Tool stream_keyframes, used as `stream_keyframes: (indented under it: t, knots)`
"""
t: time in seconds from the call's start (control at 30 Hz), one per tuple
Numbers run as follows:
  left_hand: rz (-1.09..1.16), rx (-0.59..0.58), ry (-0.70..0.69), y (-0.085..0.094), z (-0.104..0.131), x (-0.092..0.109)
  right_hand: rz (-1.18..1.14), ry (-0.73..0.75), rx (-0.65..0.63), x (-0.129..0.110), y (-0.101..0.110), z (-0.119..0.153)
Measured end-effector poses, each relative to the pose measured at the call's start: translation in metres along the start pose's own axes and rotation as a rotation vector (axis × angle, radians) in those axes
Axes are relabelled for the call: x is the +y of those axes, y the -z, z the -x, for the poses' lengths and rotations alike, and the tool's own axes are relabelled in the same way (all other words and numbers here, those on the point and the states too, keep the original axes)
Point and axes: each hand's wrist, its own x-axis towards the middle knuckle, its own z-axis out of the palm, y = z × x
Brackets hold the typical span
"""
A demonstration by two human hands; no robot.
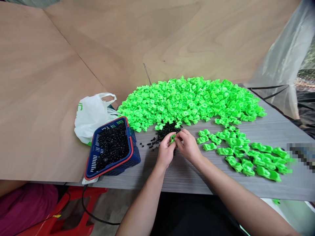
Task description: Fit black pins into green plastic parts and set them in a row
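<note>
Fingers (182, 133) of both hands meet near the middle of the frame, the tips almost together. From where I stand, the left hand (165, 152) has its thumb and fingertips closed on a small green piece (172, 139), which sits between the two hands, above the table (182, 178). The right hand (189, 146) curls in close against it, its fingertips nearly pinched (whether they have hold of anything, I can't tell). Just behind the hands lies a scatter of small black parts (169, 127), and beyond that a big green heap (192, 98) spreads across the center and toward the right. More green pieces (236, 149) lie loosely at the right of the frame. Left of center, a blue basket (128, 165) with a red rim is well filled with black parts, and a white plastic bag (90, 114) stands just beside it.
</note>
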Motion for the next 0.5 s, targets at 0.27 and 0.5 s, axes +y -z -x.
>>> stream_keyframes:
  t: [0.27,0.5]
  knots:
    - [-0.102,0.020,-0.009,0.0050,-0.0019,0.0007,0.054,0.025,-0.029,-0.0021,0.0021,0.0002]
    - [-0.118,0.081,-0.034,0.0044,-0.0046,-0.0061,-0.028,0.017,0.020,0.0039,0.0012,0.0045]
